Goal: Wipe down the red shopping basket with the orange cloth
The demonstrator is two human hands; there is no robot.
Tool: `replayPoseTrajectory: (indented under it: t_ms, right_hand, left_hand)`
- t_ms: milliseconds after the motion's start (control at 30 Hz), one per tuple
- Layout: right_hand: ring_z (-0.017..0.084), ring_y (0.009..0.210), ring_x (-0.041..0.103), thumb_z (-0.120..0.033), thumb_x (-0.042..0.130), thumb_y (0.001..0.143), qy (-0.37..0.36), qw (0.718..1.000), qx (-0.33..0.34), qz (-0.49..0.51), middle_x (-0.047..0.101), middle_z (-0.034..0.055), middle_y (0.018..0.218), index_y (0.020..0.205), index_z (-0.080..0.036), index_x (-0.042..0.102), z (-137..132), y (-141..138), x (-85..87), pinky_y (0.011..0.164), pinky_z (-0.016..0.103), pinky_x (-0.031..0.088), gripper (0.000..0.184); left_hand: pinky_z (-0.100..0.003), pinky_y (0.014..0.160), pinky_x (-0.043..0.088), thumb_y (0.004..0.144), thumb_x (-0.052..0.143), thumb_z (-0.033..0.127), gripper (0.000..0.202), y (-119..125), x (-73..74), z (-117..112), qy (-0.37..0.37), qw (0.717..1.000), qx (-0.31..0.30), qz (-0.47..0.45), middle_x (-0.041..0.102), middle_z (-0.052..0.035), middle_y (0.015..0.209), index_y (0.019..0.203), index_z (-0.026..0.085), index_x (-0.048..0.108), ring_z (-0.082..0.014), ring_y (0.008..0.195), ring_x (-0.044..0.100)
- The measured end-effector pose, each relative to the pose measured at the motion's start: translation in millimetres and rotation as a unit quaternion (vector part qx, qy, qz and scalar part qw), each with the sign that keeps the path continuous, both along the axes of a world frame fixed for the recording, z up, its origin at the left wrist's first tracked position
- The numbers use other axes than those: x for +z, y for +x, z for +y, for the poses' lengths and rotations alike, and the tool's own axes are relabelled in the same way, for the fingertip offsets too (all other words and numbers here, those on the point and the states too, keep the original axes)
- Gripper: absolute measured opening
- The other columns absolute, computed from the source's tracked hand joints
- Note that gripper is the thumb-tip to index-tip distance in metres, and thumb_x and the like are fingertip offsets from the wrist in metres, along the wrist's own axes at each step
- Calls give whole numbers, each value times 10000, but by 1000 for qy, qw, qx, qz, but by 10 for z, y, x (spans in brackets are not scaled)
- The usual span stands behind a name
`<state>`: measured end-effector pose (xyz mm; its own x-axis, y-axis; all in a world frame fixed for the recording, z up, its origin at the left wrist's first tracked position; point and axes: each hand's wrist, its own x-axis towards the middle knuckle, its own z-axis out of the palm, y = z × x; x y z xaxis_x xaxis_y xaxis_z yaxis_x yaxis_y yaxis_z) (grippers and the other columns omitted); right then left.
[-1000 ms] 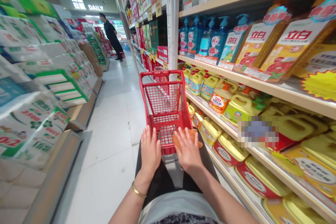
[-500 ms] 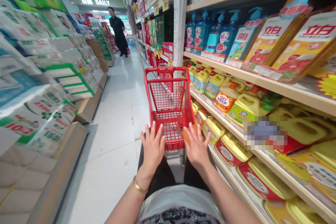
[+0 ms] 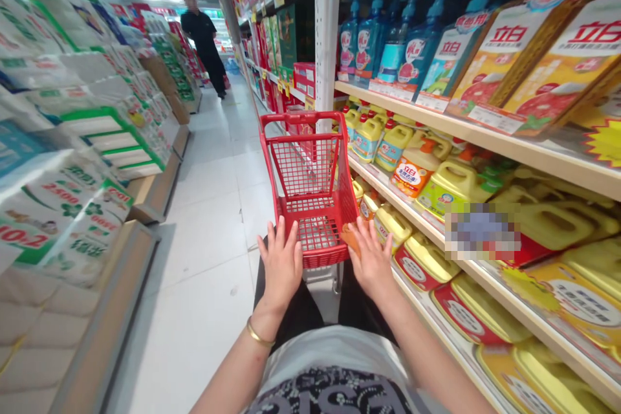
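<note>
Both of my hands are held palm down over my lap, fingers spread. My left hand (image 3: 280, 265) is just left of the near rim of a small red plastic shopping cart (image 3: 310, 257), with a gold bangle (image 3: 259, 332) on the wrist. At the cart's near right corner is my right hand (image 3: 372, 259). An orange-brown piece (image 3: 350, 237) shows by its thumb and index finger; whether it is held or only lies behind them, I cannot tell. The cart's mesh basket has nothing else visible in it.
On the right, shelves (image 3: 485, 136) hold blue pump bottles (image 3: 412, 45) and yellow detergent jugs (image 3: 449, 184). Paper packs (image 3: 63, 207) are stacked on low wooden platforms (image 3: 111, 291) at left. A person in black (image 3: 206, 45) is in the tiled aisle (image 3: 208, 207).
The view has shifted slightly, so the cart and shelves sit a little further left and up. My right hand is slightly further right of the cart. The distant person has changed pose.
</note>
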<state>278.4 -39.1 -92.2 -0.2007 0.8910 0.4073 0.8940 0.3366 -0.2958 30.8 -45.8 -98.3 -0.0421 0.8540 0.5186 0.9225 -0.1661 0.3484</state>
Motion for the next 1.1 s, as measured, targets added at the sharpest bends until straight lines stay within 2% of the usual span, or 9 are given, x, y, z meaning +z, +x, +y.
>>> replayPoseTrajectory:
  t_ms: [100,200,400,533,667,733,933,1033,1100]
  right_hand:
    - [352,1688,138,-286,421,1113,1,1000,-20,6,272,52,1795,1741,-345,230,-2,26,-4,1287,791,1,659]
    - [341,1690,138,-293,429,1114,-8,1000,-3,4,262,52,1796,1725,-324,299,-52,-238,-17,1301,763,-23,626]
    - [230,1687,174,-327,487,1106,7,984,175,-19,324,19,1772,1708,-294,343,-132,-882,9,1373,581,-25,620]
    - [229,1670,241,-297,526,1084,4,982,186,-27,370,-4,1754,1713,-354,315,-68,-560,53,1380,569,30,666]
    - [313,1678,202,-303,447,1112,4,999,36,-1,333,21,1771,1732,-362,258,34,14,36,1340,702,56,651]
    - [328,1681,184,-316,415,1125,10,1000,3,4,314,40,1777,1737,-332,259,47,69,16,1334,714,81,631]
    - [281,1681,198,-230,553,1042,-9,989,143,-27,313,14,1777,1711,-314,342,-116,-454,14,1374,594,99,707]
    - [261,1684,184,-199,544,1035,-24,985,169,-13,314,7,1777,1711,-323,336,-157,-370,-46,1374,582,131,718]
    - [263,1685,172,-185,505,1049,-28,989,147,0,309,20,1778,1715,-317,328,-171,-176,-106,1366,597,167,701]
  left_hand:
    - [-769,1307,117,1103,411,285,572,-2,-5,9,-1,1000,-4,-17,181,-100,1822,1675,283,417,-390,1695,84]
    - [-754,1314,101,1117,372,304,571,-18,-11,7,-6,999,-8,-35,172,-92,1826,1688,296,385,-365,1700,71]
    - [-780,1294,59,1131,325,438,601,-110,-70,5,-14,998,-36,-53,156,-119,1826,1712,282,322,-369,1702,32]
    - [-769,1300,56,1119,373,478,640,-121,-90,22,-13,998,-46,-31,204,-140,1813,1721,274,293,-372,1701,53]
    - [-758,1306,61,1119,388,472,648,-75,-77,19,-17,999,-38,-27,230,-139,1807,1724,263,285,-364,1702,47]
    - [-755,1308,65,1120,390,467,642,-64,-74,23,-19,999,-36,-29,236,-132,1806,1724,276,284,-358,1702,63]
    - [-745,1311,88,1120,397,446,627,-94,-54,7,-15,999,-31,-29,246,-136,1803,1716,271,307,-353,1701,73]
    - [-759,1305,84,1118,409,436,613,-102,-49,10,-19,999,-37,-20,276,-132,1793,1705,273,338,-360,1698,91]
    - [-764,1304,83,1121,407,422,586,-95,-52,17,-23,999,-44,-20,295,-118,1788,1690,289,370,-357,1696,112]
